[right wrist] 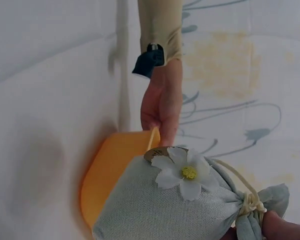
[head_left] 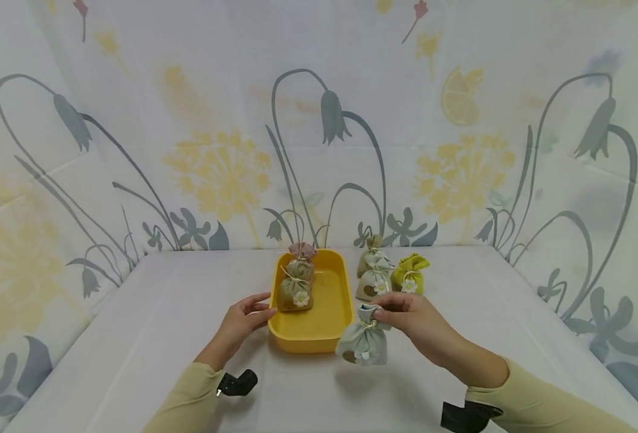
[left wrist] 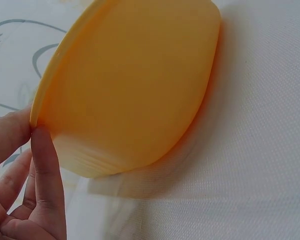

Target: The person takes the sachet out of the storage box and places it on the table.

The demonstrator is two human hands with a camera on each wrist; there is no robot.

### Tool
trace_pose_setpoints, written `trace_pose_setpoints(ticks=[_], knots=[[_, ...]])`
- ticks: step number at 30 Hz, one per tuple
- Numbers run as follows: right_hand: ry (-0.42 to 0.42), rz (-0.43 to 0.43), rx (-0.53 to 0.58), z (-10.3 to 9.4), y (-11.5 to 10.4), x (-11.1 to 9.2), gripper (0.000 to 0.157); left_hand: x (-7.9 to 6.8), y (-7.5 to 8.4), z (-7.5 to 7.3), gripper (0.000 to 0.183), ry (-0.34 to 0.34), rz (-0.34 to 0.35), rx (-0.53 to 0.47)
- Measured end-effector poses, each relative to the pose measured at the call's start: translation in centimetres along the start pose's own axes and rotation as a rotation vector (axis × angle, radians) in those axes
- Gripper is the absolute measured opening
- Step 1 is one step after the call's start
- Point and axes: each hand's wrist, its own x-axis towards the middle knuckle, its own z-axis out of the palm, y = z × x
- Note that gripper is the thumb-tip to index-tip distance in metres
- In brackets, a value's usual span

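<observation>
My left hand [head_left: 241, 320] pinches the left rim of a yellow plastic bin [head_left: 324, 344]; in the left wrist view, thumb and finger meet at the bin's rim [left wrist: 50, 75]. My right hand [head_left: 416, 325] grips a pale blue-grey drawstring sachet [head_left: 363, 343] by its gathered neck. It hangs above the table, overlapping the bin's near right corner in the head view. A white flower [right wrist: 182, 172] with a yellow centre decorates its side, beside a cord tie. Inside the bin, along its left side, lie an olive-green sachet [head_left: 295, 285] and a pink-topped sachet [head_left: 303, 251] behind it.
Right of the bin stand a pale grey sachet [head_left: 374, 282], a yellow-green sachet [head_left: 412, 273] and, behind them, an olive-topped sachet [head_left: 373, 243]. A white cloth covers the table [head_left: 151, 337]. A flower-printed curtain [head_left: 319, 162] rises behind the table's far edge.
</observation>
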Motion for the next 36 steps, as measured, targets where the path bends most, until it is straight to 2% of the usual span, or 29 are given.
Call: trace_pose_setpoints(ticks=[9,19,26,36], knots=[[0.097,-0.010,-0.044,-3.2,1.0,-1.2,0.033,-0.1,0.1,0.0,0.046,0.006,0.003,0.012],[0.195,-0.022,-0.081,-6.1,2.8,-1.5,0.031,0.0,-0.1,0.0,0.046,0.006,0.003,-0.001],[0.227,-0.031,-0.127,-7.6,3.5,-0.8,0.033,0.0,0.0,0.1,0.046,0.015,0.002,0.009],[0.238,0.039,-0.191,-9.9,4.6,1.5,0.039,0.2,-0.1,0.0,0.049,0.014,0.001,0.010]])
